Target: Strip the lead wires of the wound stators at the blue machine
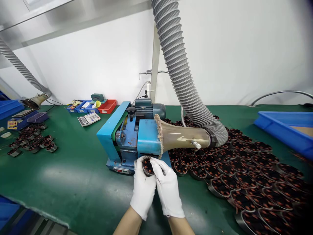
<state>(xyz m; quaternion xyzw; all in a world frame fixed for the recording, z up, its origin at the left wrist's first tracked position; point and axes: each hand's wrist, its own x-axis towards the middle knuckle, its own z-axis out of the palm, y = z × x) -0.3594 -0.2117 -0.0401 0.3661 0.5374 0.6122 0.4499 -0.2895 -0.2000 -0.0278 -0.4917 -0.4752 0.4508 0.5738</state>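
Note:
Both my hands wear white gloves and meet at the front of a blue motor-driven machine (149,133). My left hand (142,191) is wrapped round a motor stator (147,166), a round metal ring with dark inside and copper windings. From the right side my right hand (166,184) pinches at the stator's upper edge, perhaps on a wire too small to make out. The stator is tilted with its wound face toward me, close below the machine's blue housing. A tan funnel-shaped hood (183,137) joins that housing on the right.
Many similar stators (244,178) cover the bench (80,182) at right; a smaller group (34,140) lies far left. A grey hose (176,58) runs up from the hood. At right is a blue tray (283,122). A calculator (89,119) and small bins (107,106) stand behind left.

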